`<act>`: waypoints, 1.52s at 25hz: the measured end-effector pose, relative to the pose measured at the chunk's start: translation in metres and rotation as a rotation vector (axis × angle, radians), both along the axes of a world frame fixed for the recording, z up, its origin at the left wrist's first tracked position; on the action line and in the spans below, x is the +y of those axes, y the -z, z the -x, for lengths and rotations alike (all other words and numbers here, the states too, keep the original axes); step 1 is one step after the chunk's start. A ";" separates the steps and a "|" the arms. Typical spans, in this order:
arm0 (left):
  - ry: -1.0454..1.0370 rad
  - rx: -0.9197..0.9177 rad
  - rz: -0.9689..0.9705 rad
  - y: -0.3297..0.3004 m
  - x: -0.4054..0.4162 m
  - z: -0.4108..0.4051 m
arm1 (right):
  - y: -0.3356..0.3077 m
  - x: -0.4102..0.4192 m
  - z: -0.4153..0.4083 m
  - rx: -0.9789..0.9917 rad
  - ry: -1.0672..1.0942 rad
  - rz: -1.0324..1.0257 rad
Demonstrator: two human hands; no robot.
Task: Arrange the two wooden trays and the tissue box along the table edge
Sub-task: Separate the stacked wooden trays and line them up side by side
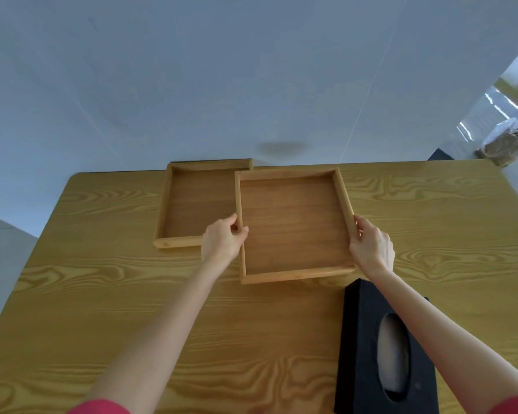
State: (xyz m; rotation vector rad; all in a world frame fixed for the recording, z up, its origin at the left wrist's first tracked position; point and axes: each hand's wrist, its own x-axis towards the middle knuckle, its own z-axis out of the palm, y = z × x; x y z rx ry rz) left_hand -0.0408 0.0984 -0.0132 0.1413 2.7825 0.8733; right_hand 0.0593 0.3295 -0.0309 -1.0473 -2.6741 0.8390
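Observation:
Two shallow wooden trays lie at the far side of the table. The left tray (192,201) sits against the far edge. The right tray (293,225) overlaps the left tray's right side and looks slightly raised. My left hand (223,239) grips its left rim and my right hand (371,246) grips its right rim. A black tissue box (365,348) with an oval opening lies at the near right, partly under my right forearm.
The wooden table (102,294) ends at its far edge just behind the trays, with a pale floor beyond. A bag-like bundle (509,141) sits on the floor at the far right.

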 end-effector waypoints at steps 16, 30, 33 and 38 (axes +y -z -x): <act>0.077 0.001 0.063 0.050 0.056 0.063 | 0.034 0.055 0.060 -0.085 0.103 0.037; 0.195 0.075 0.139 0.062 0.056 0.065 | 0.051 0.054 0.059 -0.190 -0.068 0.086; 0.273 0.070 0.090 0.060 0.044 0.058 | 0.045 0.037 0.050 -0.307 -0.256 -0.054; 0.291 0.092 0.159 0.065 0.001 0.038 | 0.044 -0.008 0.040 -0.277 -0.574 -0.060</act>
